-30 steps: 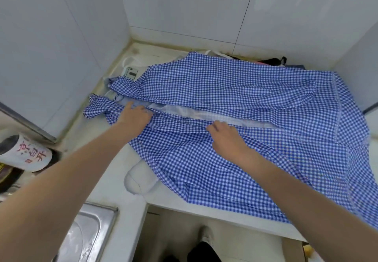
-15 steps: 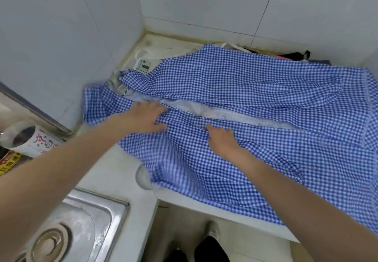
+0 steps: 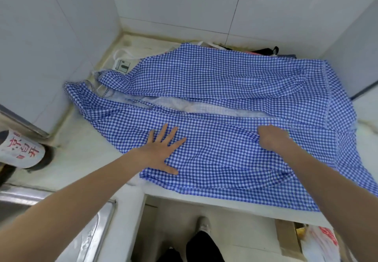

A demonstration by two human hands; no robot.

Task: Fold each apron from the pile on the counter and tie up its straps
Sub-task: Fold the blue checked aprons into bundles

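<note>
While the blue checked apron (image 3: 214, 102) is spread wide over the white bench (image 3: 81, 159) in the tiled corner, only one view is given, the head view. The apron is laid with its two long sides turned in toward the middle, a pale strip of the inner face left showing between them; this looks like the first lengthwise fold, judged from the lie of the cloth. The near edge is hung slightly over the bench front on the right. Striped straps (image 3: 102, 75) are seen at the apron's left end, loose and not yet tied. Other cloth, white and dark, is glimpsed behind it against the wall, probably the rest of the pile (image 3: 263, 50).

The left hand (image 3: 161, 153) is laid flat on the near flap, fingers (image 3: 163, 132) straight and spread wide, nothing gripped; the cloth is pressed down, likely so the fold is kept from sliding. The right hand (image 3: 272, 139) is set further along the same flap, its fingers curled under and bunched into the fabric; a pinch of cloth appears to be held, though the fingertips are hidden. A pull or smoothing along the flap is judged the step in hand.

A steel sink (image 3: 98, 227) is seen lower left, and a printed container (image 3: 20, 149) beside the wall.
</note>
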